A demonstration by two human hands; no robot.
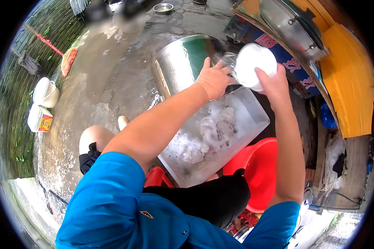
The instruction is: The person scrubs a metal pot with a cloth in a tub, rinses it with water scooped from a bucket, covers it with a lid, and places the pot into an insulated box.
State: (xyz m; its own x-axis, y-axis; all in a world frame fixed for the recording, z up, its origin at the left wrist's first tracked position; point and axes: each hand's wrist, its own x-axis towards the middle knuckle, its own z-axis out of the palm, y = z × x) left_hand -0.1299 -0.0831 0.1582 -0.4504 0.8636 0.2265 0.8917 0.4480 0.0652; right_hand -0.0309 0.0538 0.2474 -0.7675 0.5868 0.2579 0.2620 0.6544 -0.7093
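Observation:
My right hand [275,87] grips a round white dish [253,64] by its near edge, thumb over its smooth face; whether it is a bowl or a lid I cannot tell. Beside it my left hand [213,79] is held out with its fingers apart. Something clear and shiny, like splashing water or thin plastic, shows between that hand and the dish. Below both hands stands a translucent plastic tub [259,114] with wet, greyish-white cloth [218,126] lying in cloudy, sudsy water. A large shiny metal pot [174,68] is just behind my left hand.
A red basin [264,166] stands right of the tub, near my knee. A shelf at the right carries a big lidded steel pot [293,27]. White buckets [45,93] and a red-handled broom [68,62] are along the left brick wall. The concrete floor [95,95] looks wet.

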